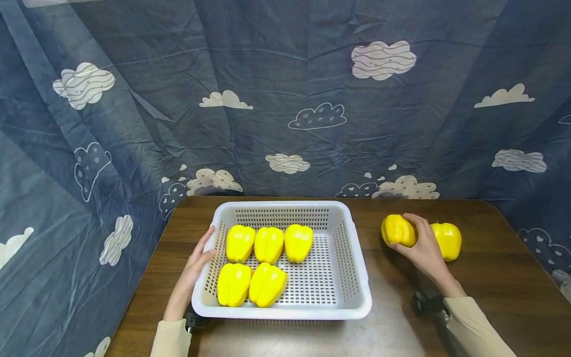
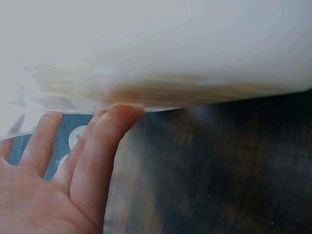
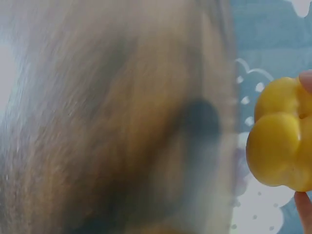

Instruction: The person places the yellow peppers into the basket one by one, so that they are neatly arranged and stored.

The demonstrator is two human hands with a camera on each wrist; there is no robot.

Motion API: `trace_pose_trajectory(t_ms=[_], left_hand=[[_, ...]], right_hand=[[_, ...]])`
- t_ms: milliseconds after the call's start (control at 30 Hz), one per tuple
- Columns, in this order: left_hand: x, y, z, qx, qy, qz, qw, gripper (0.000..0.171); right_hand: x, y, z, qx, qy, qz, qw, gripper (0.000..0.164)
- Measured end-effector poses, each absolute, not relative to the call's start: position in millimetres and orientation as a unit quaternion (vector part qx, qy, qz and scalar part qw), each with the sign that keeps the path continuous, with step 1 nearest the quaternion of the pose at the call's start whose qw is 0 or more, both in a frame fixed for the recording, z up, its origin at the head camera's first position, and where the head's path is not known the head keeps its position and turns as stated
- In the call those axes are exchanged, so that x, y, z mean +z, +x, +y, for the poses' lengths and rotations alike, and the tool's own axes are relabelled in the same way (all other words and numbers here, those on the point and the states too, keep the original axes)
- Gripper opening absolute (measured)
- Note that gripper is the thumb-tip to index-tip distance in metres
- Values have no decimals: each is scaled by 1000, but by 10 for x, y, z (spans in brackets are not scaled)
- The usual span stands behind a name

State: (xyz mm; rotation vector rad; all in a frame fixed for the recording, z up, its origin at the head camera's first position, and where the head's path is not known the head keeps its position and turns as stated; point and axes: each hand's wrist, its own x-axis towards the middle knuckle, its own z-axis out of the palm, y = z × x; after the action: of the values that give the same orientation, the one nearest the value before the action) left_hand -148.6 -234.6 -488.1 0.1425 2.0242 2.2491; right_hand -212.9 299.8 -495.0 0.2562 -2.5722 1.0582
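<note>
In the head view, my right hand [image 1: 426, 248] grips a yellow bell pepper [image 1: 397, 231] between thumb and fingers, to the right of the basket. The same pepper shows its lobed end in the right wrist view, a fingertip [image 3: 303, 209] at its lower edge. Just right of that hand is another yellow pepper [image 1: 447, 241], partly hidden by it. My left hand [image 1: 193, 270] rests against the left side of a white perforated basket [image 1: 285, 313], its fingers fairly straight. Several yellow peppers [image 1: 268, 245] lie inside, in two rows toward the left.
The basket stands on a brown wooden table [image 1: 499, 287]. Behind the table hangs a dark blue cloth [image 1: 267, 139] with white cloud prints. Bare basket floor [image 1: 318, 270] shows to the right of the peppers. A dark wrist device [image 1: 428, 303] sits by the right sleeve.
</note>
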Motion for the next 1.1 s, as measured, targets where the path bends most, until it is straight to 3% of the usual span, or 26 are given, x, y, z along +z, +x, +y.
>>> trace_pose_trajectory(t_ms=[733, 1100], left_hand=[[-4887, -1498, -2351, 745, 47, 663, 60, 59], [-4896, -1507, -2348, 744, 49, 663, 58, 59]], right_hand=[[-4340, -1819, 2506, 412, 147, -875, 206, 79], [-4189, -1665, 2240, 426, 166, -869, 190, 82]])
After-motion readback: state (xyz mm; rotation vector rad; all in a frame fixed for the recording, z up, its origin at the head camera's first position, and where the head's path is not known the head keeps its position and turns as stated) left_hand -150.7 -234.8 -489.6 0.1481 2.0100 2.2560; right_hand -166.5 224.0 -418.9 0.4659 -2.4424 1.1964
